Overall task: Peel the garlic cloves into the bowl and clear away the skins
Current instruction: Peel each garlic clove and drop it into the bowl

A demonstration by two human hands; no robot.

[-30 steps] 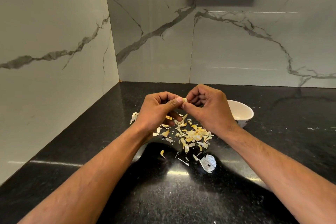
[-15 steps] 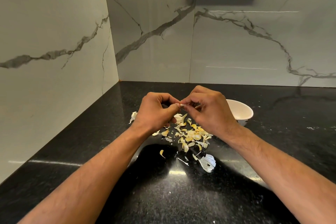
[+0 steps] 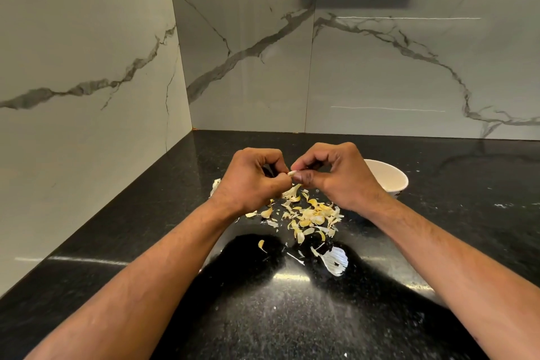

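Garlic clove [image 3: 291,173] sits pinched between your 2 hands, left hand [image 3: 251,181] and right hand [image 3: 336,175] both gripping it, with the bowl [image 3: 391,181] just behind your right hand.

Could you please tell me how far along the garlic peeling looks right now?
Well underway: a pile of skins lies on the counter. In hand: left hand and right hand pinch a garlic clove. Left: dropping it in the bowl, whose contents are hidden, and clearing the skins.

Garlic clove [image 3: 291,173] mostly hidden by hands; bowl [image 3: 391,181] part-hidden
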